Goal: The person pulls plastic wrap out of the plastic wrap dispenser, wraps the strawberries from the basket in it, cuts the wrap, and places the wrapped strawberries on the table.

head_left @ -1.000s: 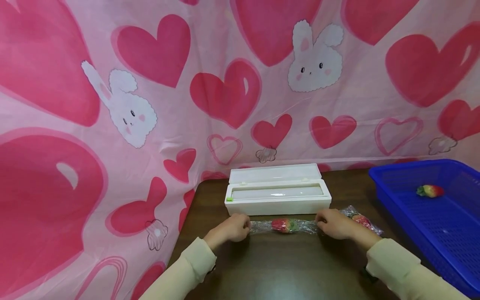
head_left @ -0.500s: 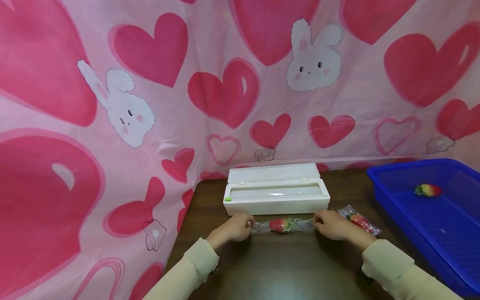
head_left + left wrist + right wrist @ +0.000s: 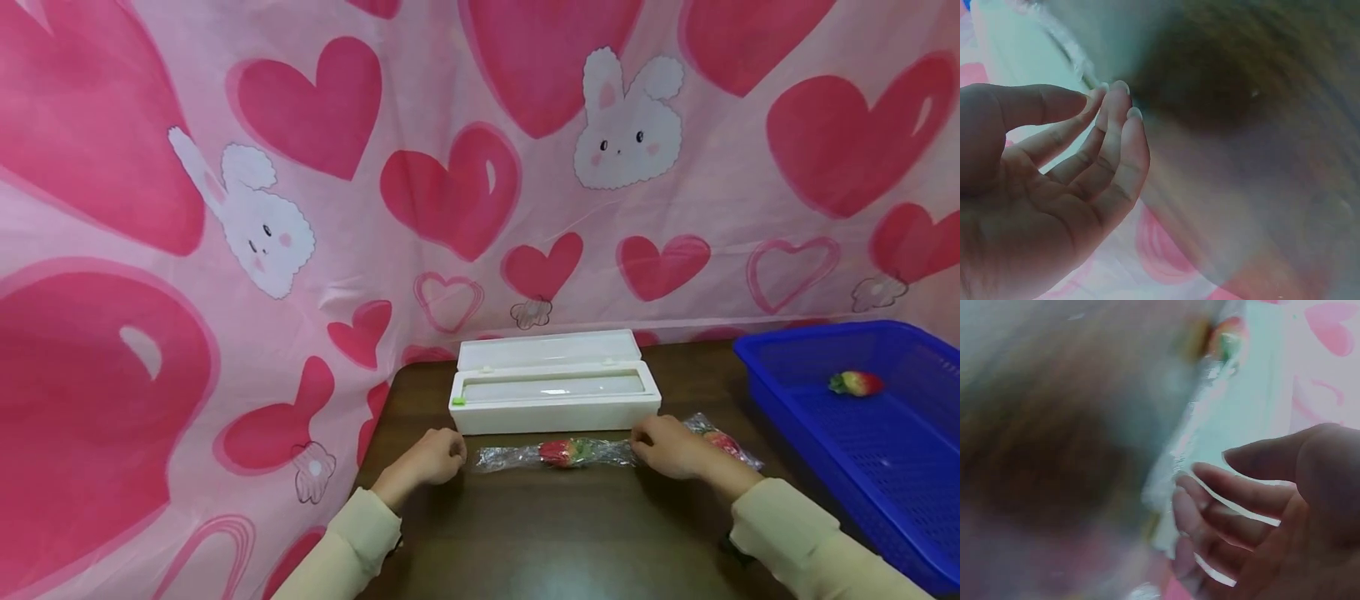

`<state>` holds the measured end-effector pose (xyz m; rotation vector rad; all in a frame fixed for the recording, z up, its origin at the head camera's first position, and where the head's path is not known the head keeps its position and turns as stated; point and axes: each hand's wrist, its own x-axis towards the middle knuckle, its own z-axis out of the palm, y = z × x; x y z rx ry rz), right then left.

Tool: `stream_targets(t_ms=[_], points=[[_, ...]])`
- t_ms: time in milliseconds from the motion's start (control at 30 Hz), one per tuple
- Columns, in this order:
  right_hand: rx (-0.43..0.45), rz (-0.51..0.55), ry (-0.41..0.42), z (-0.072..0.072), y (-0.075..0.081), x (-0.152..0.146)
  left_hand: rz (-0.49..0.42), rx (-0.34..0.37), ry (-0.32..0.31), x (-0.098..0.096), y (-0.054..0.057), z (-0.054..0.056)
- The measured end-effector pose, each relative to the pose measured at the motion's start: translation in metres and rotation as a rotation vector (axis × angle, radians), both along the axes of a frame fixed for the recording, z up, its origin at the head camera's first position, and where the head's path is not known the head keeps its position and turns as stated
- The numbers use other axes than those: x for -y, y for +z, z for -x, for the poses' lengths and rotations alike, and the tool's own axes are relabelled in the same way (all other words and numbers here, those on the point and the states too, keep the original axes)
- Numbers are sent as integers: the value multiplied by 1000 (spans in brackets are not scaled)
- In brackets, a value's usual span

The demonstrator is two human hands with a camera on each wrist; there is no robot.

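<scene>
A toy-like strawberry (image 3: 557, 453), red with a green leafy end, lies on the table inside a long sleeve of clear plastic wrap (image 3: 513, 457). The wrap's ends stretch out flat and crinkled to both sides. My left hand (image 3: 432, 456) is off to the left, apart from the wrap's left end, with bent fingers and nothing in them; in the left wrist view its thumb (image 3: 1044, 103) lies near the index finger. Right at the wrap's other end is my right hand (image 3: 666, 448). In the right wrist view, a gap shows between its thumb (image 3: 1266, 453) and fingers.
Behind the strawberry stands a white cling-film box (image 3: 555, 413), lid up, roll inside. A second wrapped strawberry (image 3: 722, 442) lies past my right hand. The blue basket (image 3: 795, 433) on the right holds an unwrapped strawberry (image 3: 857, 383). A heart-patterned cloth (image 3: 480, 292) hangs behind.
My left hand has left the wrap's left end and moved left, so that the end now shows. The right hand stays by the other end; the strawberry has barely shifted.
</scene>
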<state>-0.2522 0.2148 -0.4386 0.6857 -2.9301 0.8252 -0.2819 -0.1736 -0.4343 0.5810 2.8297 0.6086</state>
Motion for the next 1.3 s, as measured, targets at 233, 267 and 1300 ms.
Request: stream_targets(t_ms=[233, 267, 1300], points=[[-111, -38, 168, 12, 16, 35, -66, -127, -118, -24, 12, 1], [-109, -59, 192, 13, 16, 41, -72, -132, -145, -31, 14, 1], [-363, -294, 222, 6, 0, 75, -13, 110, -199, -98, 27, -4]])
